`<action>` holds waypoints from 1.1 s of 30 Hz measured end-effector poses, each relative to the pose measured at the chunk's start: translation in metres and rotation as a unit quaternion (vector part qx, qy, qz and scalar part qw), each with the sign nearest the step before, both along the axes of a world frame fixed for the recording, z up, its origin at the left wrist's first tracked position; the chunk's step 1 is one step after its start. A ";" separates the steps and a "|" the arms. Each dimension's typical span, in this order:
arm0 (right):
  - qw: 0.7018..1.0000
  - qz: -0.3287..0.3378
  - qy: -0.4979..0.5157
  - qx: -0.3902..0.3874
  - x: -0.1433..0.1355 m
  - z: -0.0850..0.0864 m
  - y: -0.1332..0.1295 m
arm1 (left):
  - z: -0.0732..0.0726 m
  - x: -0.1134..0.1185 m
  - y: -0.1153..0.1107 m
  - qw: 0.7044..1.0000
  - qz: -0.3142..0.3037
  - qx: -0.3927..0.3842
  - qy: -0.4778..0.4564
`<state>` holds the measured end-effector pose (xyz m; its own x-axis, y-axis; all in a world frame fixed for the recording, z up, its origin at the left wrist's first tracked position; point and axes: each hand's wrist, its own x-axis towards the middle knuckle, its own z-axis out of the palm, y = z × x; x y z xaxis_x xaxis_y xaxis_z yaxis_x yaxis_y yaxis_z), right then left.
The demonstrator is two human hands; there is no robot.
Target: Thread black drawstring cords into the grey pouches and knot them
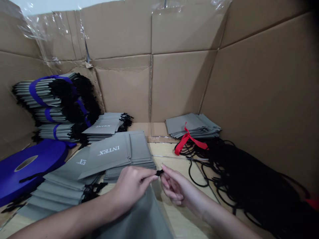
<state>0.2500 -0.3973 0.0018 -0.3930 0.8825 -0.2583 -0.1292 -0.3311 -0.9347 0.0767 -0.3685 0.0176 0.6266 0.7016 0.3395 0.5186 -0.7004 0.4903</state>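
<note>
My left hand [134, 181] pinches one side of a short black cord knot [159, 172]. From the other side, my right hand [173, 184] grips the same cord between thumb and forefinger, its remaining fingers curled in. Below my hands hangs a grey fabric pouch [143, 219], partly hidden by my left forearm. Just beyond my left hand lies a stack of grey pouches [139, 149], the top one printed INTEX. To the right of my right hand, a large bundle of black cords [254, 176] spreads over the table, with a red ribbon [186, 142] near its far end.
Bundles of pouches tied with blue strap [37, 91] are piled at back left. Nearer stands a blue strap roll [50, 156]. Corded pouches [57, 189] lie front left, and flat grey pieces [191, 124] at back right. Cardboard walls [119, 86] enclose the table.
</note>
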 end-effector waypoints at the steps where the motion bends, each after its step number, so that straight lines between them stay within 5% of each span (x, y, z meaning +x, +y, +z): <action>1: 1.000 -0.003 0.000 -0.006 0.000 0.002 -0.001 | -0.001 -0.001 -0.001 1.000 0.000 0.026 0.017; 7: 0.999 -0.030 -0.002 -0.031 -0.003 0.009 -0.010 | -0.004 -0.004 -0.006 0.988 -0.004 0.122 0.091; 13: 0.981 -0.072 0.156 -0.088 -0.010 -0.004 -0.011 | -0.006 -0.002 -0.007 0.989 -0.009 0.129 0.069; 21: 0.962 -0.252 0.074 0.077 -0.013 -0.008 -0.007 | -0.006 0.004 -0.003 0.999 -0.008 0.026 0.022; 28: 0.955 -0.237 -0.040 0.175 -0.012 -0.007 -0.001 | 0.017 0.006 -0.001 0.998 -0.002 -0.060 0.022; 33: 0.966 -0.189 -0.037 0.169 -0.022 -0.010 -0.005 | 0.012 0.011 -0.006 0.999 -0.021 -0.035 -0.025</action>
